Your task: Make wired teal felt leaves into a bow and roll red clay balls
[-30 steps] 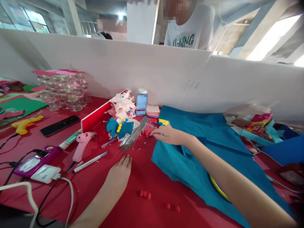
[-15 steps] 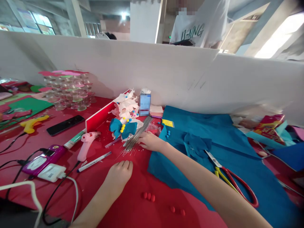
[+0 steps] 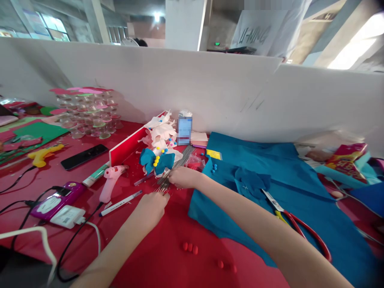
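Observation:
A bundle of thin metal wires (image 3: 163,184) lies on the red table, its near ends fanned out. My right hand (image 3: 184,177) is closed on the wires from the right side. My left hand (image 3: 152,207) is at their near ends, fingers curled together; its fingertips are hidden, so I cannot tell what they grip. Just behind the wires sits a blue fabric flower (image 3: 163,162) with yellow and blue beads, beside white and pink fabric petals (image 3: 162,132). A clear packet with red contents (image 3: 195,162) is close to my right hand.
Blue cloth (image 3: 258,148) spreads at right, bearing scissors (image 3: 289,218). Red beads (image 3: 190,247) lie in front. To the left are a pink glue gun (image 3: 108,182), a marker (image 3: 120,203), a phone (image 3: 84,157) and a purple power strip (image 3: 58,202) with cables. A white partition (image 3: 180,84) stands behind.
My left hand has moved up to the wires' near ends. My right hand has shifted slightly left along the bundle. The person behind the partition has shifted right in view.

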The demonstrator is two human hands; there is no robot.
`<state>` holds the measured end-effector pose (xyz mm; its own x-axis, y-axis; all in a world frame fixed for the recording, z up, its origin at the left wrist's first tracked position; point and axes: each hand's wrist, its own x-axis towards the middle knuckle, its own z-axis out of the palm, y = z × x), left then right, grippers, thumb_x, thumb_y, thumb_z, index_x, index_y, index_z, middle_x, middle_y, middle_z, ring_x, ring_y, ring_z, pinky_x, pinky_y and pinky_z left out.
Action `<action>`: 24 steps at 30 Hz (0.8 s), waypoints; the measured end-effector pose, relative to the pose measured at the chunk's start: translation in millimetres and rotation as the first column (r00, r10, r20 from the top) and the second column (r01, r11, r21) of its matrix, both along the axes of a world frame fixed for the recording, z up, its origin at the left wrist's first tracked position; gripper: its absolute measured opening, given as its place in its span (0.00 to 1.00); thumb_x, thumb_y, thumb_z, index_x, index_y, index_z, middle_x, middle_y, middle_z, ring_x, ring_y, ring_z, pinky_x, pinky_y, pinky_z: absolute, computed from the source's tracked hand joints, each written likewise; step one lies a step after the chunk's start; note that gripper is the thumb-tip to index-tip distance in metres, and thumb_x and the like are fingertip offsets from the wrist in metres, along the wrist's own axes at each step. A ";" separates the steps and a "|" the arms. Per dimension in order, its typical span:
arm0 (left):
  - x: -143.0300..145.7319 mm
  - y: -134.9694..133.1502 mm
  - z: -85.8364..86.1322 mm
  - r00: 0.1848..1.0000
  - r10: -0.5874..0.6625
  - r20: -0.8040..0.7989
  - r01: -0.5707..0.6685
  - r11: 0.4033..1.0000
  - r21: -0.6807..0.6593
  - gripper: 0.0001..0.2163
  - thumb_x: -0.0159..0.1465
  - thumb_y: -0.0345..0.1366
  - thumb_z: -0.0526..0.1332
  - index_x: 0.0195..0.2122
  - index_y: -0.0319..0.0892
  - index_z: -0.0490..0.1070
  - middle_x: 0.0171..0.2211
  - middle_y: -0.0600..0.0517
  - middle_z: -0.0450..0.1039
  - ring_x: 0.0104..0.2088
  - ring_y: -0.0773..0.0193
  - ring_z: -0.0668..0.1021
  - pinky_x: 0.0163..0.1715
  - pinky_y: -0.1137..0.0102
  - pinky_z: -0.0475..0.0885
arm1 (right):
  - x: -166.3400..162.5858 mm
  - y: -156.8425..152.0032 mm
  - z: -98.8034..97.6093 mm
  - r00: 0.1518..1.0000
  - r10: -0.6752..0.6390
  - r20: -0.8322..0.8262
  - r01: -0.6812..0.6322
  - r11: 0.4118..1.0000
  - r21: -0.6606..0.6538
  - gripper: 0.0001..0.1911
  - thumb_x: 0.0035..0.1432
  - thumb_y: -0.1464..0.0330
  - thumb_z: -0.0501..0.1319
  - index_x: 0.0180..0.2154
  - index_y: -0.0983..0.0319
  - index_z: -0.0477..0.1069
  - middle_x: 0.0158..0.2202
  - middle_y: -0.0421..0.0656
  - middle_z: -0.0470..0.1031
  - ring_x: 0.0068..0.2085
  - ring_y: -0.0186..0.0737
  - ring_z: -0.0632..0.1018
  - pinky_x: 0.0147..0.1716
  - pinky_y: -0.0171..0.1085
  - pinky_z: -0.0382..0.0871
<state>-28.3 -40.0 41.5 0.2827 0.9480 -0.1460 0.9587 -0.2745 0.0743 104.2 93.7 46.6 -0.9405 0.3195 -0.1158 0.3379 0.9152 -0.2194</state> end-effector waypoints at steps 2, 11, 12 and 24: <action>-4.7 2.9 3.5 1.000 -0.009 0.029 0.009 1.000 -0.006 0.12 0.59 0.22 0.51 0.36 0.40 0.71 0.32 0.44 0.76 0.34 0.52 0.79 0.31 0.65 0.71 | 8.7 -2.4 4.9 0.994 -0.064 -0.086 0.056 0.995 -0.087 0.06 0.45 0.81 0.60 0.25 0.66 0.70 0.32 0.48 0.74 0.37 0.42 0.74 0.38 0.37 0.64; -10.4 26.7 12.1 0.958 -0.066 0.279 0.117 0.978 -0.171 0.10 0.46 0.20 0.56 0.24 0.40 0.71 0.24 0.49 0.72 0.30 0.55 0.77 0.32 0.65 0.68 | 88.7 -62.5 -5.5 0.728 -0.583 -0.362 0.236 0.708 -0.666 0.02 0.51 0.70 0.58 0.28 0.63 0.67 0.25 0.38 0.70 0.26 0.32 0.69 0.26 0.31 0.63; -9.0 30.4 12.8 0.937 -0.058 0.343 0.133 0.971 -0.200 0.09 0.45 0.21 0.57 0.24 0.40 0.71 0.23 0.50 0.72 0.29 0.57 0.76 0.31 0.67 0.68 | 94.3 -70.1 -8.4 0.686 -0.635 -0.355 0.229 0.652 -0.723 0.03 0.52 0.69 0.58 0.28 0.62 0.66 0.26 0.39 0.70 0.27 0.32 0.70 0.26 0.31 0.63; 55.2 43.3 -21.7 0.400 0.350 0.847 0.243 0.851 -0.466 0.16 0.58 0.45 0.59 0.39 0.38 0.74 0.33 0.48 0.77 0.35 0.64 0.78 0.36 0.70 0.73 | 116.6 -109.9 -26.3 0.253 -0.959 -0.132 0.044 0.147 -0.988 0.14 0.45 0.60 0.68 0.29 0.62 0.71 0.27 0.39 0.71 0.26 0.30 0.69 0.27 0.31 0.61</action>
